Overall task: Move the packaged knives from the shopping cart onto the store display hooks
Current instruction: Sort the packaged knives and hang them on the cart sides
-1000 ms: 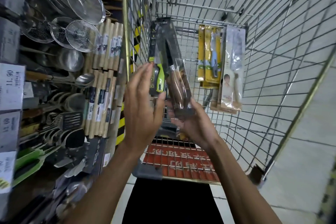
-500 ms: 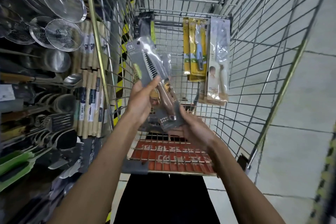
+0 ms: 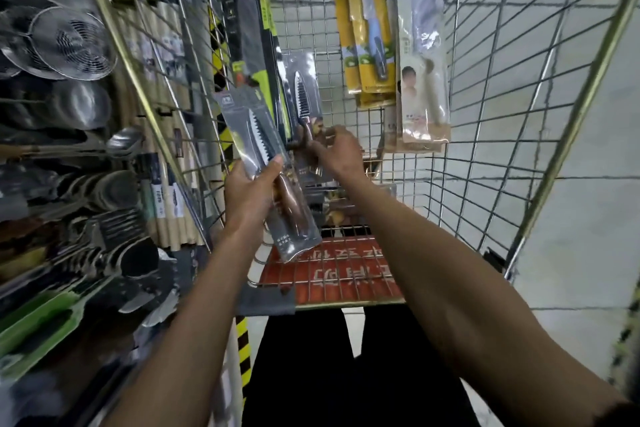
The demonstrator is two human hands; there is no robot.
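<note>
My left hand point(image 3: 251, 192) grips a packaged serrated knife point(image 3: 247, 121) in clear-grey wrap, held slanted over the near end of the wire shopping cart point(image 3: 485, 121). My right hand point(image 3: 337, 151) reaches deeper into the cart and pinches the lower end of a second, similar packaged knife point(image 3: 304, 94) that stands upright. A dark-and-green packaged knife point(image 3: 251, 38) leans on the cart's left wall. Yellow packaged knives point(image 3: 367, 35) and a pale packaged knife point(image 3: 420, 52) lean on the far right inside the cart.
Store shelving on the left holds metal strainers point(image 3: 74, 45), ladles, spatulas and wood-handled tools point(image 3: 169, 204) on hooks. The cart's red child-seat flap point(image 3: 332, 274) lies near me. A tiled floor point(image 3: 588, 236) lies to the right.
The two packages held together have separated: my left hand keeps one, my right hand let go of it and reached forward onto another package in the cart. The view tilted down.
</note>
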